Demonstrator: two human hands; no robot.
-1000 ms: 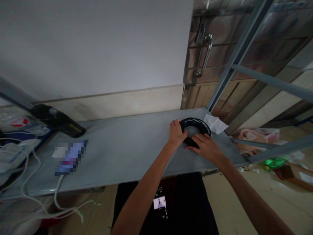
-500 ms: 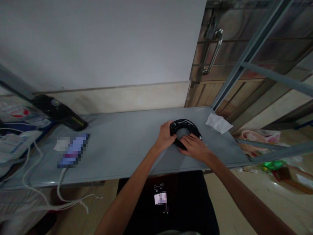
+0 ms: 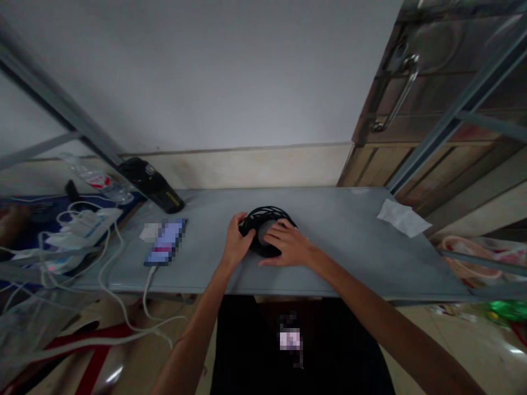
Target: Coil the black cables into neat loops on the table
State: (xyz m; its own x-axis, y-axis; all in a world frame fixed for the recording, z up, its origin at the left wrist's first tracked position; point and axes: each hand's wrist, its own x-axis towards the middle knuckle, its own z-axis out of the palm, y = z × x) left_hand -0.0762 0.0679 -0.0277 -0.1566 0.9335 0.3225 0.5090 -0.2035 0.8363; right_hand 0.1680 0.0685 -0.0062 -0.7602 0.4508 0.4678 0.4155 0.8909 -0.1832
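A coil of black cable (image 3: 267,210) lies on the grey tabletop (image 3: 337,230), close to its middle. My left hand (image 3: 237,240) grips the coil's left side, with the thumb over the inner edge and the fingers around the outside. Across the right side lies my right hand (image 3: 290,245). Its fingers reach into the middle of the ring, while its thumb points left along the near edge. The palm hides that part of the coil.
Left of the coil are a phone (image 3: 167,241) on a white cable, a black bottle (image 3: 152,185) lying tilted, and a white power strip (image 3: 84,227). A crumpled white paper (image 3: 403,218) lies at right. Metal posts (image 3: 436,148) flank the table. Another person's hand (image 3: 14,222) shows far left.
Both hands and the cable coil have moved left along the table, closer to the phone and farther from the paper. The view has turned left. My right hand's thumb has spread from its fingers.
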